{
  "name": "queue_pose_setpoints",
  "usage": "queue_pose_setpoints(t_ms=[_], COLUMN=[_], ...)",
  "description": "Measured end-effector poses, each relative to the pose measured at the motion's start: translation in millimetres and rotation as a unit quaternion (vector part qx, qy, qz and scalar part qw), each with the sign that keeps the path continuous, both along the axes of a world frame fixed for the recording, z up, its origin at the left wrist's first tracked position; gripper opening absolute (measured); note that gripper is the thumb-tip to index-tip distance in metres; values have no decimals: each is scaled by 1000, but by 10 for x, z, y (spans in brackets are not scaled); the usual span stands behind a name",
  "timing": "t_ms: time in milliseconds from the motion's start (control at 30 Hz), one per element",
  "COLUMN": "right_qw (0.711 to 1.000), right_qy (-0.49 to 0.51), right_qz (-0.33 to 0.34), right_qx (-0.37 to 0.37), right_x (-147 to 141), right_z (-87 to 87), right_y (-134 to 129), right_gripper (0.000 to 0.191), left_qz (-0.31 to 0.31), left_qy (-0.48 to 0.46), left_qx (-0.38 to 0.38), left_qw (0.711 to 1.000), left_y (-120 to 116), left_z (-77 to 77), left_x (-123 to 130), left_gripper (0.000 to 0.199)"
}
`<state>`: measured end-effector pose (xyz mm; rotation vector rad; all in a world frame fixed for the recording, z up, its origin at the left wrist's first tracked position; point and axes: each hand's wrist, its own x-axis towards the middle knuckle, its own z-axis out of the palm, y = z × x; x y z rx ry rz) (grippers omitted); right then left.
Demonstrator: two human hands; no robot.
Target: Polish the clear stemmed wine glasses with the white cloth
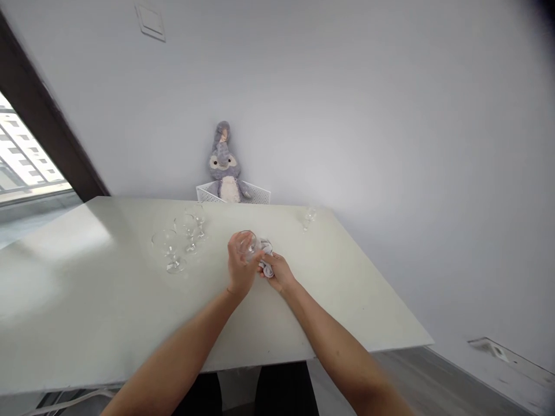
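Observation:
Over the middle of the table, my left hand point(239, 263) is wrapped round the bowl of a clear wine glass point(248, 247). The glass is tilted, its rim toward the upper left. My right hand point(277, 271) grips a pale grey cloth point(267, 266), which is bunched against the glass's lower end. The stem and foot are hidden by the cloth and fingers. To the left stand a large stemmed glass point(176, 264), a second one point(191, 247) behind it and a third point(200, 232) farther back. Another small stemmed glass point(307, 221) is near the far right edge.
The white table point(329, 300) reaches toward the wall. Behind its far edge, a grey plush toy point(224, 167) sits in a white perforated basket point(261, 196). A dark-framed window is at the left, and a white cable point(87, 394) hangs below the table's near edge.

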<state>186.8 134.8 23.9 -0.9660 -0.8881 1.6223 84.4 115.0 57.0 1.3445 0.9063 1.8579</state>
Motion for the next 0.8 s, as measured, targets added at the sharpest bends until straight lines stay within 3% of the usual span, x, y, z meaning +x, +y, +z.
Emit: queue_pose_setpoints(t_ms=[133,233,300,367,467,567,667,800], right_qw=[987,921,853,796,748,741,760,780], right_qy=[-126,-337,-468,-544,-588,-593,-577,-575], right_qz=[94,150,97,-10,-115,-91,-80,-162], right_qx=[27,124,211,266,286,302,288,186], right_x=[-65,-53,-13,41,105,127,175,440], right_z=[10,84,153,216,255,203,104,6], right_y=[-112,-206,-241,-247,-227,-178,-60,199], right_gripper=[33,37,38,36,33,32,25,31], left_qz=[47,87,109,112,78,10,-35,-57], left_qy=[70,86,95,110,148,188,207,227], left_qx=[61,70,88,107,112,102,54,-77], left_qw=[995,990,986,982,980,977,976,969], left_y=[9,76,122,144,119,61,39,100], left_z=[-20,-23,-36,-66,-142,-223,-272,-317], left_x=[0,-77,-131,-160,-127,-28,54,53], left_gripper=[58,58,59,61,64,66,69,75])
